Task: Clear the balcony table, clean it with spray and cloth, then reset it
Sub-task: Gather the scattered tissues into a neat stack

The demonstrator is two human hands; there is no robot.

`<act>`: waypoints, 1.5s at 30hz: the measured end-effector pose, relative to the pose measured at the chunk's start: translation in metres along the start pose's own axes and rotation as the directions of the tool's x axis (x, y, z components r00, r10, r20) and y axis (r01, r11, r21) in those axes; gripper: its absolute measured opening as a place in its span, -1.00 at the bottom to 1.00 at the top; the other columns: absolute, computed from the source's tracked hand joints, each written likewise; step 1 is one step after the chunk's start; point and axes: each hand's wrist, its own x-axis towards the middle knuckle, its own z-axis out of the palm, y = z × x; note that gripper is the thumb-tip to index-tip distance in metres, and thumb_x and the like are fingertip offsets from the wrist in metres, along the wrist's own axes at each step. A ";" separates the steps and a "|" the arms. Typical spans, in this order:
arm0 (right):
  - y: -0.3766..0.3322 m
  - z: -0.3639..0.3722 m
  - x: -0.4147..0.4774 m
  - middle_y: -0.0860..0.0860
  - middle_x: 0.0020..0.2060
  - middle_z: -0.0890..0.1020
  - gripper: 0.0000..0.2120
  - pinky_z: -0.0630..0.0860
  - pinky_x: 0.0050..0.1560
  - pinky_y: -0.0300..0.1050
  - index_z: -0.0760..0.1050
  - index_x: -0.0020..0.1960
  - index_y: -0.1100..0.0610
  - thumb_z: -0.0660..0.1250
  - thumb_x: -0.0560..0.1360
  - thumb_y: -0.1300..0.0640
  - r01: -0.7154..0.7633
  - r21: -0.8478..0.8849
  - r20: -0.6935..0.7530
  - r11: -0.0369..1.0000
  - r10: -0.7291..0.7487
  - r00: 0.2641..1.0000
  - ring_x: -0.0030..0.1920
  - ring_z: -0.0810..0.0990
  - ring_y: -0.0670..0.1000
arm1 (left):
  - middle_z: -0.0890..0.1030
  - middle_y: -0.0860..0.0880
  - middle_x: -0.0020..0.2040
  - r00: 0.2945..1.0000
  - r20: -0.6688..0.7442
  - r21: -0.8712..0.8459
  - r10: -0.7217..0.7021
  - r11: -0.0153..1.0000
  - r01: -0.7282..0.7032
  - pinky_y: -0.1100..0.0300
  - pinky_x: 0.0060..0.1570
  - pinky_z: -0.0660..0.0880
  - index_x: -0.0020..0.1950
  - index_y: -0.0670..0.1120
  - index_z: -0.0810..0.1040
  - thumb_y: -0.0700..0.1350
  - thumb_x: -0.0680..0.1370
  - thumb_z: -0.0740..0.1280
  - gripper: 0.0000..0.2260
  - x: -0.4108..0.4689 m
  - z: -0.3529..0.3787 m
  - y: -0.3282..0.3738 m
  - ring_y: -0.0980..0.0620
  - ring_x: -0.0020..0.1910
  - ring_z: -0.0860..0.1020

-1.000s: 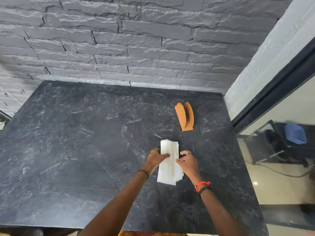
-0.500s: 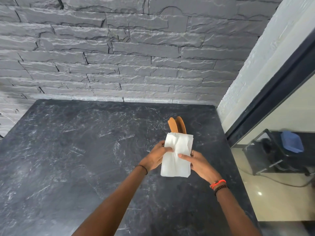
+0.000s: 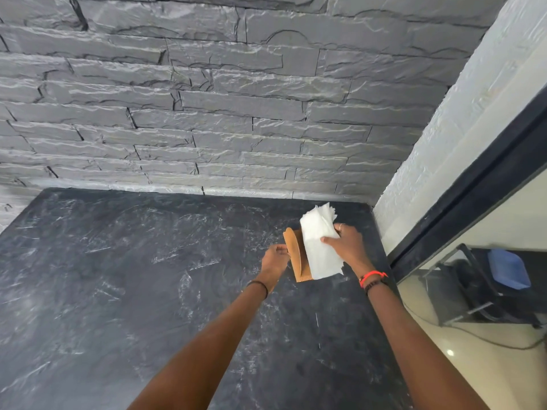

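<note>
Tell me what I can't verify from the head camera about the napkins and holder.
1. Head view: the napkin stack covers the holder's right half, so whether it sits in the slot is hidden.
2. Head view: the left hand's fingertips curl out of sight at the holder's edge; its grip is unclear.
3. Head view: the right hand's fingers lie behind the stack.
4. Head view: the frame cuts off the table's near edge.

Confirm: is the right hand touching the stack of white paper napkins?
Touching. The head view shows the right hand gripping the stack of white paper napkins, thumb pressed across its front.
</note>
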 end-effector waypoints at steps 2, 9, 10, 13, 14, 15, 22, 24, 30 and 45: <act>-0.006 0.004 0.009 0.03 -0.20 0.62 -0.87 0.35 -0.31 -0.16 0.55 -0.10 0.14 0.43 0.39 0.13 0.021 -0.041 0.029 0.999 -0.020 0.999 -0.17 0.57 0.05 | 0.54 -0.08 0.25 1.000 -0.009 0.045 0.022 0.999 -0.022 0.23 -0.11 0.43 0.32 -0.15 0.43 -0.21 0.58 0.28 -0.70 0.003 0.004 0.001 0.06 0.02 0.49; -0.013 0.024 0.024 0.20 -0.04 0.64 -0.73 0.47 -0.11 -0.07 0.53 0.04 0.31 0.42 0.39 0.19 0.009 -0.121 0.049 0.993 -0.003 0.999 -0.01 0.60 0.18 | 0.49 -0.06 0.33 0.997 0.016 0.123 0.069 0.990 -0.071 0.25 0.08 0.36 0.36 -0.14 0.40 -0.15 0.60 0.28 -0.68 0.005 0.012 0.000 -0.01 0.29 0.46; -0.014 0.027 0.025 0.22 -0.08 0.64 -0.74 0.47 -0.15 -0.07 0.52 -0.01 0.34 0.42 0.39 0.20 -0.004 -0.114 0.057 0.993 0.010 0.998 -0.06 0.60 0.18 | 0.49 -0.07 0.33 0.997 0.013 0.127 0.072 0.989 -0.073 0.25 0.10 0.36 0.35 -0.15 0.40 -0.16 0.60 0.27 -0.68 0.006 0.012 -0.001 -0.02 0.29 0.46; -0.015 0.032 0.027 0.20 -0.21 0.59 -0.78 0.36 -0.24 -0.13 0.47 -0.15 0.37 0.42 0.38 0.23 -0.022 -0.101 0.088 0.995 0.031 0.996 -0.22 0.51 0.10 | 0.49 -0.09 0.32 0.997 0.004 0.155 0.083 0.984 -0.082 0.18 0.20 0.38 0.35 -0.17 0.41 -0.17 0.61 0.26 -0.69 0.007 0.013 -0.002 -0.04 0.29 0.46; -0.015 0.033 0.027 0.18 -0.23 0.57 -0.79 0.35 -0.25 -0.15 0.47 -0.16 0.36 0.43 0.38 0.23 -0.020 -0.100 0.102 0.995 0.030 0.994 -0.22 0.49 0.08 | 0.49 -0.09 0.32 0.997 0.005 0.154 0.083 0.985 -0.083 0.16 0.22 0.39 0.35 -0.17 0.41 -0.17 0.61 0.26 -0.69 0.008 0.013 -0.002 -0.04 0.29 0.46; -0.016 0.033 0.028 0.16 -0.24 0.56 -0.81 0.35 -0.25 -0.16 0.47 -0.18 0.33 0.44 0.39 0.23 -0.015 -0.106 0.117 0.994 0.027 0.993 -0.23 0.49 0.07 | 0.50 -0.09 0.32 0.997 0.005 0.146 0.083 0.986 -0.083 0.15 0.23 0.40 0.35 -0.17 0.41 -0.17 0.61 0.26 -0.69 0.008 0.013 -0.002 -0.04 0.29 0.47; -0.016 0.044 0.029 0.18 0.07 0.55 -0.65 0.55 0.01 0.01 0.51 0.19 0.20 0.42 0.42 0.21 0.082 -0.265 0.111 0.961 -0.054 0.992 0.05 0.58 0.19 | 0.51 -0.10 0.31 0.997 0.015 0.118 0.080 0.990 -0.081 0.23 0.04 0.42 0.35 -0.15 0.42 -0.17 0.61 0.26 -0.70 0.014 0.011 -0.004 -0.04 0.26 0.49; -0.016 0.045 0.028 0.15 0.05 0.53 -0.58 0.51 -0.03 -0.07 0.46 0.26 0.17 0.42 0.42 0.22 0.081 -0.215 0.083 0.973 -0.065 0.994 0.01 0.57 0.15 | 0.52 -0.10 0.30 0.997 0.017 0.105 0.077 0.991 -0.078 0.24 -0.04 0.41 0.34 -0.15 0.43 -0.19 0.61 0.25 -0.71 0.016 0.010 -0.005 -0.04 0.23 0.51; -0.013 0.046 0.029 0.10 -0.25 0.65 -0.87 0.51 -0.20 -0.17 0.58 -0.07 0.22 0.44 0.39 0.24 0.007 -0.030 -0.016 1.000 -0.007 1.000 -0.16 0.65 0.10 | 0.53 -0.10 0.28 0.998 0.017 0.111 0.068 0.991 -0.069 0.19 0.09 0.44 0.32 -0.16 0.44 -0.17 0.61 0.26 -0.71 0.021 0.009 -0.006 -0.04 0.25 0.50; 0.017 0.052 0.030 0.13 0.04 0.65 -0.60 0.47 0.24 0.11 0.60 0.06 0.14 0.16 0.58 -0.14 -0.351 0.357 0.118 0.866 0.331 0.936 0.09 0.59 0.15 | 0.47 -0.11 0.39 0.996 0.081 0.054 0.037 0.998 -0.042 -0.04 0.34 0.40 0.46 -0.16 0.36 -0.24 0.63 0.17 -0.62 0.027 0.016 -0.006 -0.12 0.33 0.46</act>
